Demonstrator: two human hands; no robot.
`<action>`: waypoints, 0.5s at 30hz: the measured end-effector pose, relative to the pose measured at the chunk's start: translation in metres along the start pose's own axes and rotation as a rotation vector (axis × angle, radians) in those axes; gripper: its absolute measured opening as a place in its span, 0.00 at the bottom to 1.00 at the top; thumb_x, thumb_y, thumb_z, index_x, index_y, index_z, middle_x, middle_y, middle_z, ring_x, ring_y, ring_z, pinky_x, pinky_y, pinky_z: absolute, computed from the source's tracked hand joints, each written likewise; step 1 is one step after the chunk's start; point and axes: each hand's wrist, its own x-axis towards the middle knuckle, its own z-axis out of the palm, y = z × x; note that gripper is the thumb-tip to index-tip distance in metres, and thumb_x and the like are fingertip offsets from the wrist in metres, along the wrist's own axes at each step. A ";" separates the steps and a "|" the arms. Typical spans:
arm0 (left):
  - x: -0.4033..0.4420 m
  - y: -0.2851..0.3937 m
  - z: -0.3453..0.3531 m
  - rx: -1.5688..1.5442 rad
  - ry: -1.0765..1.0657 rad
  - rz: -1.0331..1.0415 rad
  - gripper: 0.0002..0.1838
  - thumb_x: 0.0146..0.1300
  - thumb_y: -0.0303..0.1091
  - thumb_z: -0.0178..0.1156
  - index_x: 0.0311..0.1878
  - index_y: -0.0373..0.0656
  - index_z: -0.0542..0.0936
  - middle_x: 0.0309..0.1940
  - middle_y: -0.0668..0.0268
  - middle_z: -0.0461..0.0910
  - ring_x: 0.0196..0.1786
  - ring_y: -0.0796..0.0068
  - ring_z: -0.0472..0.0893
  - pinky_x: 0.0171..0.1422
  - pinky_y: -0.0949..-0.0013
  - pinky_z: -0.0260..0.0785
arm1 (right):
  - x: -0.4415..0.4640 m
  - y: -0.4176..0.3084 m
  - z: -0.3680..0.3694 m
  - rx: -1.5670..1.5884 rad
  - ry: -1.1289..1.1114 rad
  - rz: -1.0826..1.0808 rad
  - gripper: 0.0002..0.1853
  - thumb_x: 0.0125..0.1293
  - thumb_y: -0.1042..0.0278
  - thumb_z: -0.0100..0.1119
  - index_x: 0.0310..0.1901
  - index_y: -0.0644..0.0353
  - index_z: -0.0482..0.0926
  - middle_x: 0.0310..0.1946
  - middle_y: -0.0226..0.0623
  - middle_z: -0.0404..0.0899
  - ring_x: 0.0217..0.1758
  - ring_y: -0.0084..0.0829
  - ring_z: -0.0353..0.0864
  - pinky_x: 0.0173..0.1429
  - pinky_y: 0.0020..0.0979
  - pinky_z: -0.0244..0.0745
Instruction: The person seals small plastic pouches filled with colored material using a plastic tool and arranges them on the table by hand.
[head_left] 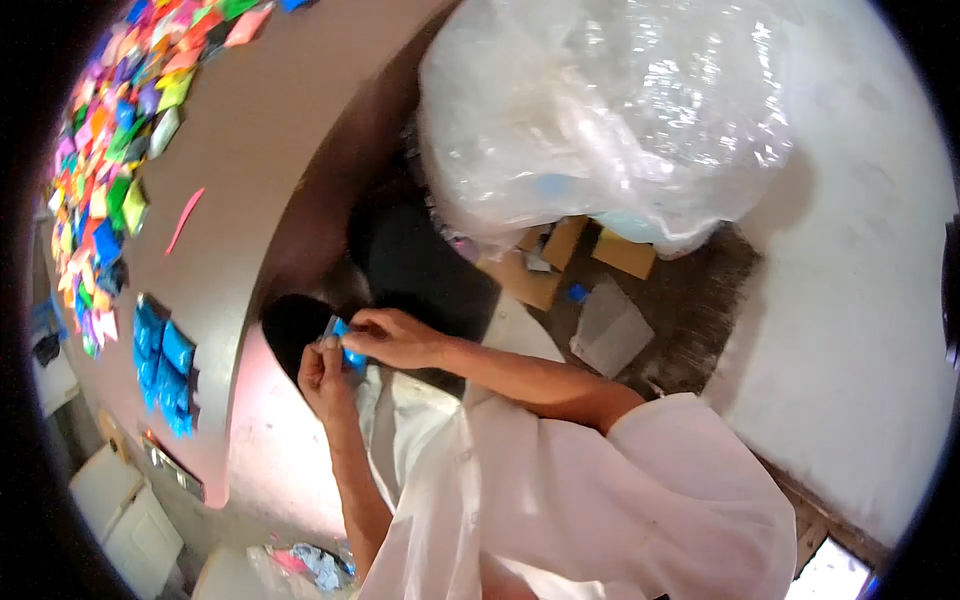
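In the head view, my left hand (324, 378) and my right hand (396, 338) are close together over my lap, beside the table edge. Both have fingers closed on a small blue packet (353, 356); a clear end of it sticks up by the left fingertips. My fingers cover much of the packet. On the table, near my left hand, lies a group of several similar blue packets (170, 372).
A large heap of small multicoloured packets (120, 130) spreads along the far side of the brown table (270, 110). A thin pink strip (185, 220) lies nearer. A phone-like object (172, 468) is at the table's end. A big clear plastic bag (600, 120) bulges beside cardboard pieces (625, 254).
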 end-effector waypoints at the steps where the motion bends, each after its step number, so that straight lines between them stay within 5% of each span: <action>1: 0.003 -0.006 -0.006 0.022 0.021 0.022 0.13 0.77 0.38 0.66 0.34 0.47 0.79 0.29 0.79 0.74 0.33 0.87 0.68 0.39 0.77 0.61 | -0.002 -0.002 -0.001 0.019 -0.021 0.036 0.19 0.77 0.52 0.63 0.47 0.64 0.83 0.31 0.28 0.78 0.35 0.20 0.75 0.41 0.31 0.73; 4: 0.007 -0.014 -0.013 0.018 0.051 -0.022 0.10 0.77 0.37 0.66 0.39 0.43 0.83 0.34 0.77 0.78 0.37 0.87 0.73 0.41 0.77 0.67 | -0.005 -0.002 -0.001 0.068 -0.046 0.109 0.21 0.75 0.50 0.65 0.45 0.66 0.83 0.31 0.32 0.80 0.37 0.21 0.78 0.43 0.32 0.77; 7: 0.002 0.010 -0.009 -0.020 -0.047 -0.111 0.14 0.76 0.40 0.67 0.54 0.40 0.86 0.40 0.73 0.82 0.41 0.83 0.79 0.49 0.75 0.74 | -0.005 -0.009 -0.008 -0.065 -0.026 0.086 0.12 0.74 0.61 0.65 0.41 0.64 0.83 0.29 0.24 0.77 0.35 0.15 0.73 0.38 0.26 0.72; 14: 0.002 0.006 -0.020 0.037 -0.117 -0.114 0.12 0.75 0.42 0.69 0.41 0.42 0.86 0.32 0.76 0.81 0.37 0.87 0.75 0.45 0.76 0.68 | -0.007 -0.016 -0.003 -0.119 -0.095 0.127 0.12 0.71 0.63 0.67 0.41 0.65 0.81 0.28 0.25 0.73 0.32 0.17 0.69 0.37 0.26 0.68; 15: 0.002 0.008 -0.018 0.001 -0.099 -0.099 0.12 0.76 0.42 0.69 0.40 0.43 0.86 0.31 0.77 0.81 0.36 0.87 0.74 0.45 0.77 0.67 | -0.005 -0.014 -0.002 -0.132 -0.100 0.127 0.18 0.70 0.54 0.66 0.42 0.65 0.82 0.30 0.36 0.78 0.35 0.28 0.76 0.43 0.34 0.74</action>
